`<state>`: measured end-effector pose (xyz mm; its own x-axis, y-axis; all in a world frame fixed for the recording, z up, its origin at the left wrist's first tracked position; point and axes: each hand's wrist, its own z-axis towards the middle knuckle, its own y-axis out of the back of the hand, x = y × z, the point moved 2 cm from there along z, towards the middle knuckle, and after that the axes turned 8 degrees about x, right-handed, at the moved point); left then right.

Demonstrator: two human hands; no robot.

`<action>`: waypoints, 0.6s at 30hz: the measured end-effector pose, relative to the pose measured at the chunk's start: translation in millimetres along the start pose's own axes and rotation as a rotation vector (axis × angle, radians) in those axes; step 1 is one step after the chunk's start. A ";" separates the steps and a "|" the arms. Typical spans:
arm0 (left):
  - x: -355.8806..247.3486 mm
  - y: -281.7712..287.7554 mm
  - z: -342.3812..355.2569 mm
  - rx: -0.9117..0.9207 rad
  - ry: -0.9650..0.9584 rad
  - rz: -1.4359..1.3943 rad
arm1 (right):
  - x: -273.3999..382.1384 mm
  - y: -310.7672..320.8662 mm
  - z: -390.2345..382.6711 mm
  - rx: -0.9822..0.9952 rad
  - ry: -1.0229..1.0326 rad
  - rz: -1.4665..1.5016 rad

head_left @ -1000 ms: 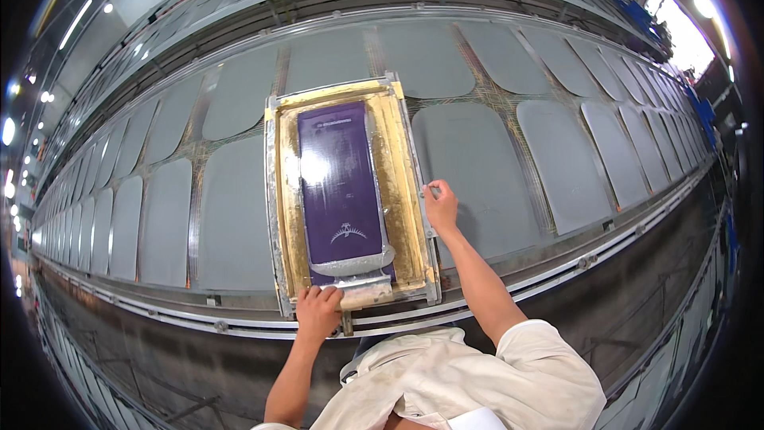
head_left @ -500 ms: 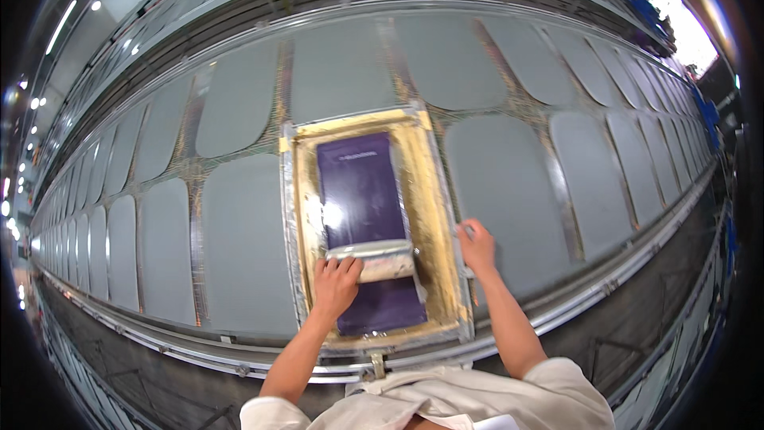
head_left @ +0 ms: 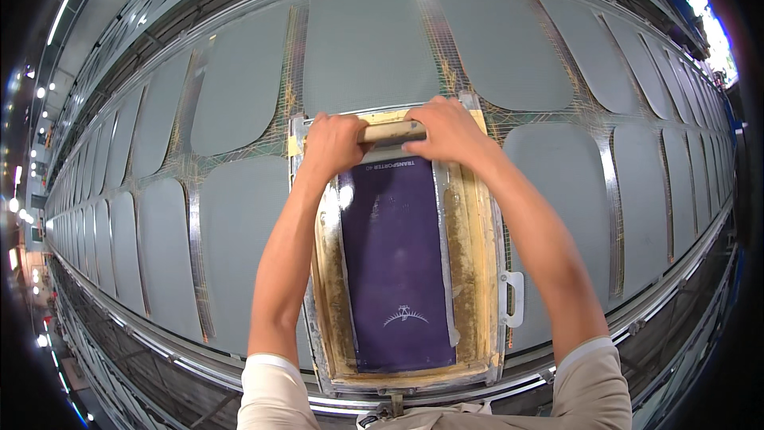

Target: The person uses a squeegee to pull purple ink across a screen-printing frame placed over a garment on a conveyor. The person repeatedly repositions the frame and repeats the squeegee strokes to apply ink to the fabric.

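A screen-printing frame (head_left: 321, 350) lies before me, with tan tape around a dark purple mesh (head_left: 395, 263) that carries pale lettering and a small emblem. Across its far end sits a squeegee (head_left: 388, 132) with a pale wooden grip. My left hand (head_left: 337, 143) is closed around the squeegee's left end. Around the right end wraps my right hand (head_left: 446, 130), thumb on the near side. A white handle (head_left: 516, 299) sticks out from the frame's right side, with neither hand on it.
Grey rounded panels (head_left: 243, 247) lie in two rows along a long table, left and right of the frame and beyond it. Patterned strips (head_left: 294, 56) show between them. A metal rail (head_left: 549, 374) runs along the near table edge. Another long table stands behind.
The squeegee has moved from the near part of the screen to its far end. My right hand has left the frame's right side and now grips the squeegee along with my left.
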<state>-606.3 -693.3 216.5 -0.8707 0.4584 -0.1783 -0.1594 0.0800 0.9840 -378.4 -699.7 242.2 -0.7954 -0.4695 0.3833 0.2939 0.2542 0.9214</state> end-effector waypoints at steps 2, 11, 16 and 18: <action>6.7 -4.0 9.8 0.049 0.048 -0.007 | -1.3 -4.6 27.3 0.204 -0.157 -0.099; -36.7 -19.3 -80.2 0.016 -0.020 -0.066 | 30.3 -51.2 -45.8 0.122 0.003 -0.085; -115.2 -36.0 -210.4 -0.005 -0.014 -0.169 | 87.7 -94.7 -183.0 0.085 0.062 0.003; -149.7 -39.0 -271.0 0.035 -0.017 -0.135 | 118.3 -106.6 -238.4 0.117 0.080 0.001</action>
<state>-595.9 -1004.9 203.9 -0.8345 0.4558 -0.3095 -0.2580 0.1731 0.9505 -377.5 -983.9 204.7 -0.7491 -0.5338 0.3923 0.2270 0.3494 0.9090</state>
